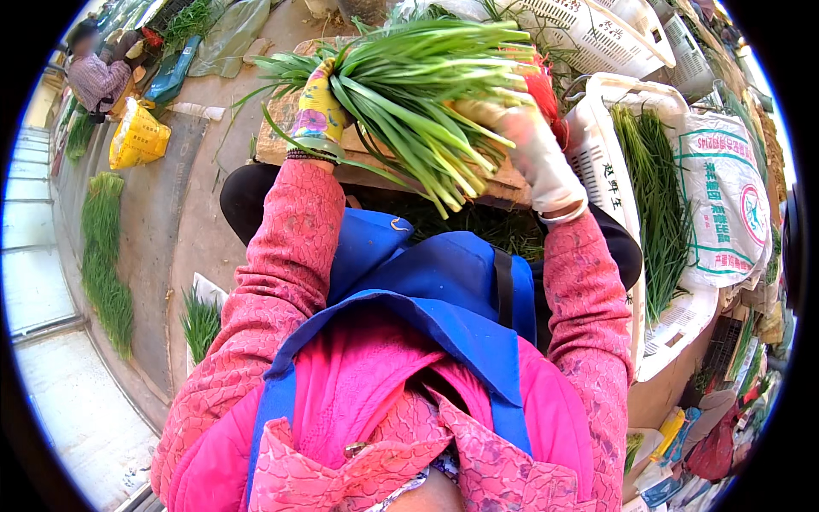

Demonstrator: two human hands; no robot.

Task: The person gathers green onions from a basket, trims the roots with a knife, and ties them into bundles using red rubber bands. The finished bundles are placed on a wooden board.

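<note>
My left hand (320,112), in a yellow flowered glove, is closed around a thick bunch of long flat green leaves, apparently garlic chives (409,83). The pale cut ends fan out to the right and downward. My right hand (528,144), in a whitish glove, is at those ends; the stems hide its fingers, so its grip is unclear. Under the bunch is a low wooden bench top (275,137) in front of my knees. A bundle of red ties or strings (542,89) hangs at its right end, just behind my right hand.
A white plastic crate (598,153) stands at my right with chives (659,211) and a printed woven sack (723,198). More white crates (601,32) are beyond. Left on the floor lie chives (105,256) and a yellow bag (137,137); a person (99,77) sits farther off.
</note>
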